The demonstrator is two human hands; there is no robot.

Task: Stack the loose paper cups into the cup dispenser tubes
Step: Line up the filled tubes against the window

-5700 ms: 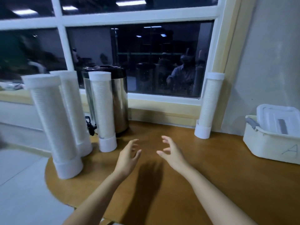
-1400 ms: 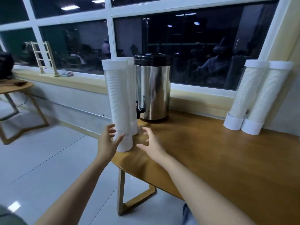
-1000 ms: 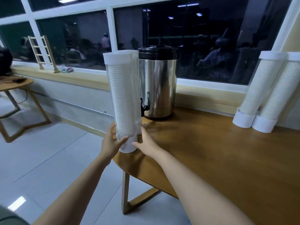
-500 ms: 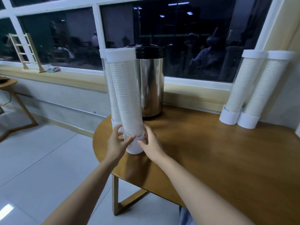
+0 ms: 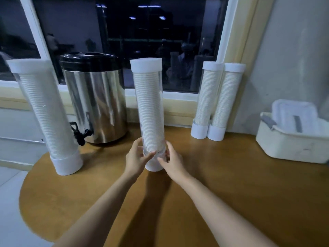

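Both arms are bare, uncovered from the left hand (image 5: 136,160) and the right hand (image 5: 173,163) all the way up the forearms (image 5: 106,198) as far as I can see. The wrists are slim and the forearms long and slender.

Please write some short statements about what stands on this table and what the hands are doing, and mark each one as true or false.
1. The left hand and the right hand both hold the middle tube near its base. True.
2. The metal urn has a white lid. False: its lid is black.
3. The two right tubes lean side by side at the window frame. True.
4. The white bin stands left of the urn. False: it stands at the right end of the table.
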